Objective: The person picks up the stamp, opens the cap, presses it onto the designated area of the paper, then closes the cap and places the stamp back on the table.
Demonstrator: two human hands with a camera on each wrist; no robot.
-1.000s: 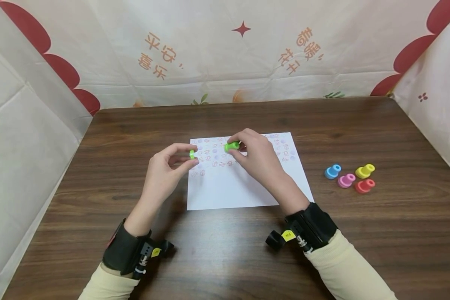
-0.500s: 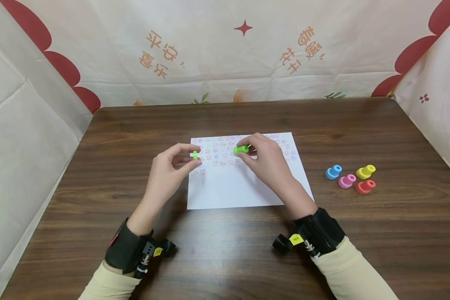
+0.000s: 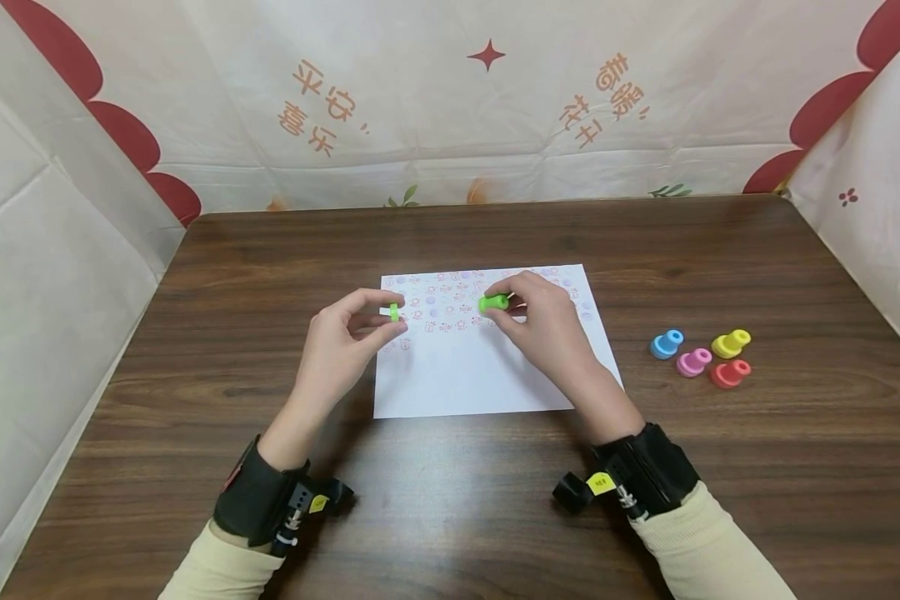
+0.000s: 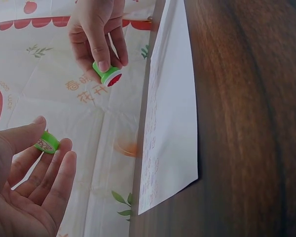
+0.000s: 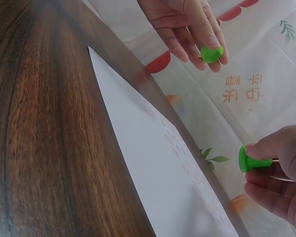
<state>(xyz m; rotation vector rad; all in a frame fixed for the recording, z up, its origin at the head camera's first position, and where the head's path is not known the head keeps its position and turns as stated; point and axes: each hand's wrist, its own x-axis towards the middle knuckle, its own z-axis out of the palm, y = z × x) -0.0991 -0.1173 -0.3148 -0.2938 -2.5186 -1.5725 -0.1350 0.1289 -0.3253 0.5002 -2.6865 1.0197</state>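
Above the left part of a white sheet of paper [image 3: 457,375], my left hand [image 3: 330,346] pinches a small green stamp cap [image 4: 48,143] between thumb and fingers. My right hand [image 3: 543,325] grips a green toy stamp [image 3: 492,302] by its handle, above the sheet's printed rows. In the left wrist view, the stamp's red face shows inside a white rim, turned toward the left hand's side. Cap and stamp are apart. Small red and purple prints run in rows across the far part of the paper.
To the right of the paper stand a blue stamp [image 3: 666,343], a pink stamp [image 3: 693,362], a yellow stamp [image 3: 731,343] and a red stamp [image 3: 731,373], close together on the brown wooden table [image 3: 450,500]. A patterned white cloth [image 3: 420,125] hangs behind the table.
My right hand has moved to the right and slightly nearer with the green stamp, away from the cap. My left hand has shifted slightly right, still pinching the cap.
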